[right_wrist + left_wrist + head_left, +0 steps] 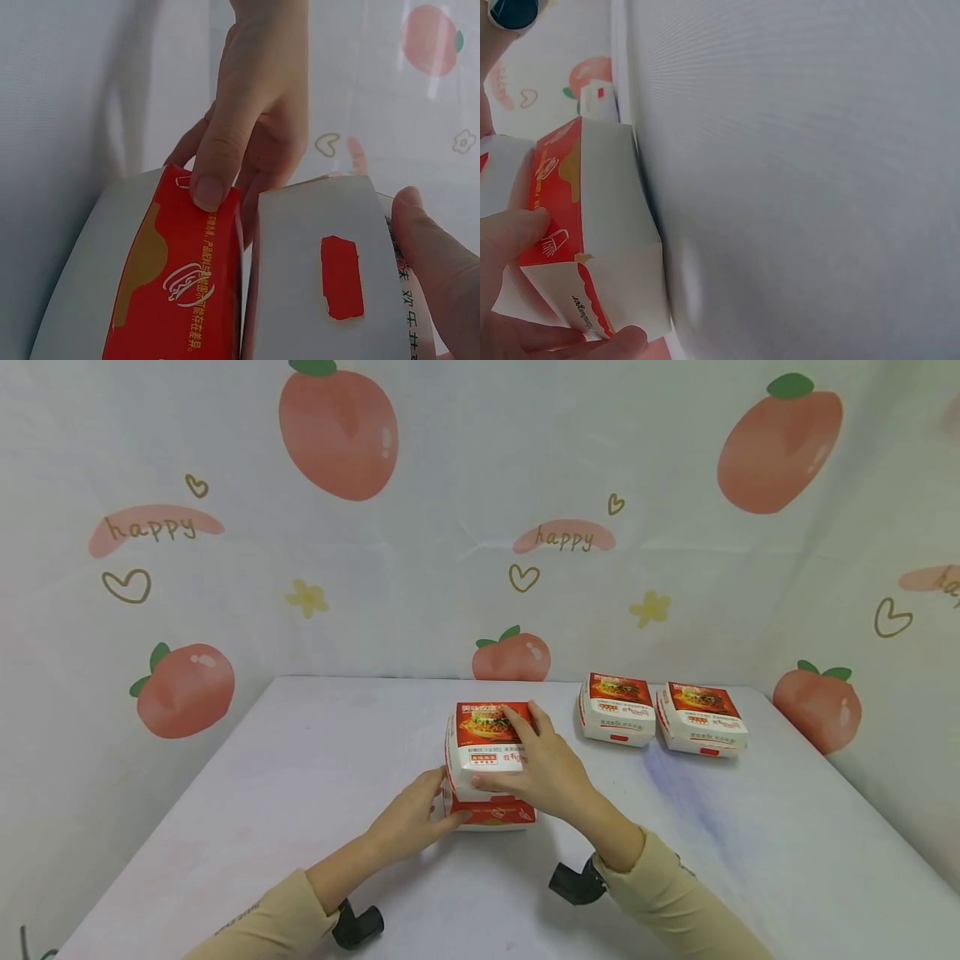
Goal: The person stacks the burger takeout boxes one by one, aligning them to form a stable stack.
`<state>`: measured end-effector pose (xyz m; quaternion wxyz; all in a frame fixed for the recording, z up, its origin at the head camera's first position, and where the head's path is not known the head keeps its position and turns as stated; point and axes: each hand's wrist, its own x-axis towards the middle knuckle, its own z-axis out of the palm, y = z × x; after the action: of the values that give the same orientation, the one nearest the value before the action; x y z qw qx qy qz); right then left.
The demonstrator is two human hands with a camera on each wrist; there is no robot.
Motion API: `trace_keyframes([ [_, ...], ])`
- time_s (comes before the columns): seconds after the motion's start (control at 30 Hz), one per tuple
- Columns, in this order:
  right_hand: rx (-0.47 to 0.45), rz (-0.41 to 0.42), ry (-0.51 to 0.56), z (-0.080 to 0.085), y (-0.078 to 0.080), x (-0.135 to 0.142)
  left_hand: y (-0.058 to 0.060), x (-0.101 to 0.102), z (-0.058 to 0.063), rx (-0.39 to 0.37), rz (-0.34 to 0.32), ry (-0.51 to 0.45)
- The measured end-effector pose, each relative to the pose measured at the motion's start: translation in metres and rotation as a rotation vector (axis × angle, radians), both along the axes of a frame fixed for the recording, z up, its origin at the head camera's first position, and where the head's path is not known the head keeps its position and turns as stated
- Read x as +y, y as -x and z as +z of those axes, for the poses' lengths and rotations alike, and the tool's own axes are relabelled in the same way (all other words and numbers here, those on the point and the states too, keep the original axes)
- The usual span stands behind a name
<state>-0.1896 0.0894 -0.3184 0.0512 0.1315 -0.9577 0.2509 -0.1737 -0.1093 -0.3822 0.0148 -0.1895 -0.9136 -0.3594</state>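
Observation:
Two burger boxes stand one over the other mid-table. The upper burger box [483,760] has a burger picture on its lid and a white front. Its lid is held by my right hand [553,772], thumb along the near edge and fingers over the far right corner. Below it, the lower burger box [498,813] shows a red front. My left hand [408,817] grips this box at its left end, thumb on the red panel [559,187] and fingers round the side. In the right wrist view, a narrow gap runs between the upper box [296,277] and the lower box [187,277].
Two more burger boxes stand side by side at the back right, one on the left [617,718] and one on the right [701,727]. A white cloth with fruit prints [420,568] hangs behind the pale table [300,760]. Black wrist devices [358,927] sit below both sleeves.

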Motion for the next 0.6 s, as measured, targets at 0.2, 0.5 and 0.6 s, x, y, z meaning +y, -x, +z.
trace_keyframes([
  [0.2, -0.033, -0.006, 0.002, 0.0005, -0.0002, -0.0003, -0.0008, -0.0013, 0.0005, 0.002, -0.020, -0.011],
  [0.5, -0.067, -0.004, 0.005, 0.0017, -0.0026, 0.0007, -0.0018, -0.0008, 0.0004, 0.015, -0.017, 0.002],
  [0.6, -0.057, 0.003, -0.004, 0.0022, -0.0036, 0.0012, -0.0021, -0.0011, 0.0006, 0.017, -0.021, -0.009],
])
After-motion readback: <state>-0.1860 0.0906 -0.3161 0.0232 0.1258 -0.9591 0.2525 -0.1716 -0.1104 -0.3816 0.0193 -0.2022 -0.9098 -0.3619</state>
